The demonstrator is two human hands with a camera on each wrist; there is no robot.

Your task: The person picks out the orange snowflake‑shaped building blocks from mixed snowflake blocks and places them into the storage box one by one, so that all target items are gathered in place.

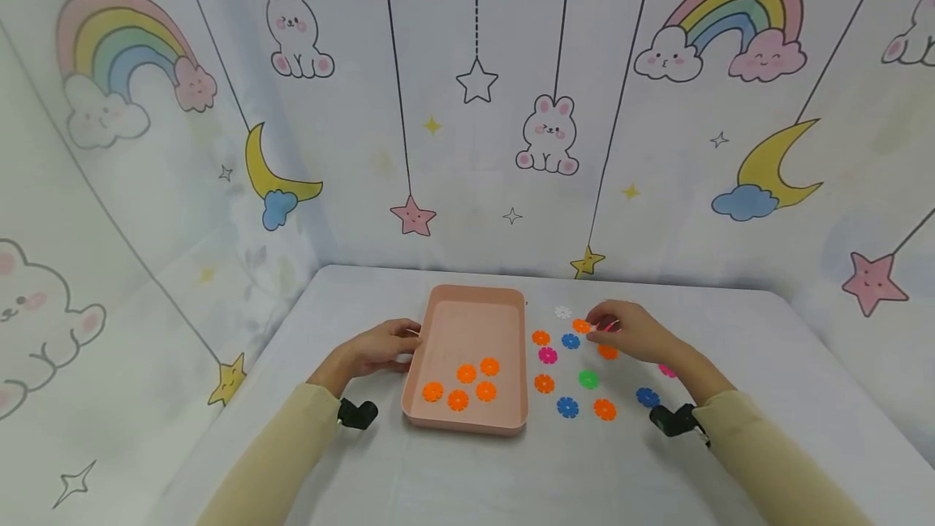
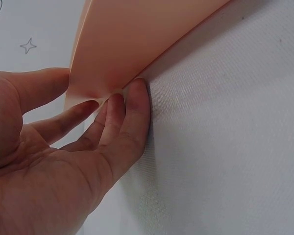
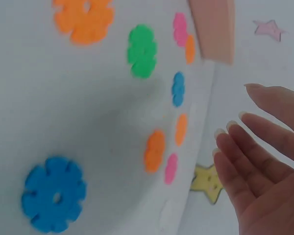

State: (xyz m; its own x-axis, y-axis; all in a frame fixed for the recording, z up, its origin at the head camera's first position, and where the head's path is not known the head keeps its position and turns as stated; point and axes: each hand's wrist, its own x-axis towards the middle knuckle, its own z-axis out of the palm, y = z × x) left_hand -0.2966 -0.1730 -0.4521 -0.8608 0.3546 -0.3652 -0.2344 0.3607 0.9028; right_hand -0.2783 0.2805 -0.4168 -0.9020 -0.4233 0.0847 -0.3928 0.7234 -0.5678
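Note:
My left hand (image 1: 383, 345) grips the left side of a pink tray (image 1: 478, 319); in the left wrist view its thumb is at the rim and its other fingers at the wall's lower edge. Several orange notched snowflake discs (image 1: 486, 391) lie in the tray's near half. Right of the tray, my right hand (image 1: 631, 331) hovers over loose discs, fingers relaxed and nothing in them, as the right wrist view shows. Nearest it are an orange disc (image 1: 580, 325), a blue disc (image 1: 570, 341) and a pink disc (image 3: 171, 168), partly hidden by the hand in the head view.
More discs lie scattered on the white tabletop (image 1: 453, 477): a green one (image 1: 588, 380), a white one (image 1: 562, 312), and several orange, blue and pink ones. A patterned cloth backdrop (image 1: 467, 144) rises behind the table and along its sides.

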